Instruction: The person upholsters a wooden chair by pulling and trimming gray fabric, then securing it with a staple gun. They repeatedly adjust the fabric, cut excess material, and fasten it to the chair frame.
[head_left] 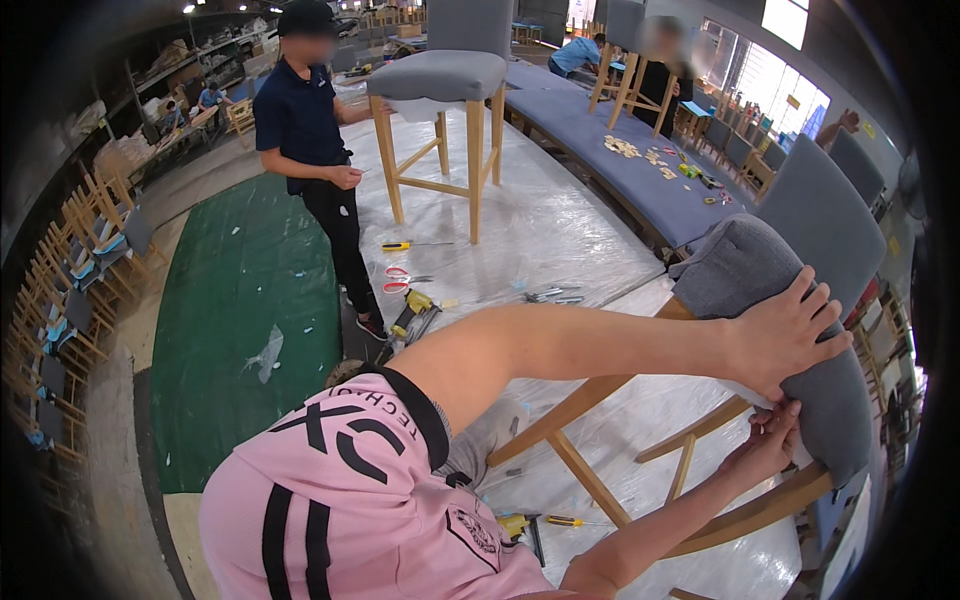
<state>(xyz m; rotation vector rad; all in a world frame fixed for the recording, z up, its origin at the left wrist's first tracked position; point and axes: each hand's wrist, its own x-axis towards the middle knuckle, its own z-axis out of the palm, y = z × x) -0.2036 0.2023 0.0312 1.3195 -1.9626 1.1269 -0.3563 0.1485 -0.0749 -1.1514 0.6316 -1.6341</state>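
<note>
A wooden-legged chair lies tilted at the right, its grey upholstered seat turned toward me and its grey backrest beyond. My left hand rests on the seat with fingers spread, the arm stretched across the view. Below it, at the seat's edge, my right hand is closed in a pinch, close to some white lining. What sits between those fingertips is too small to make out. Grey fabric bunches at the seat's far corner, beside a pale wooden rail.
A co-worker stands at the far left, touching an upright grey chair. On the plastic-covered table lie a screwdriver, red-handled scissors, a yellow staple gun and another screwdriver. Wood scraps lie on a blue bench.
</note>
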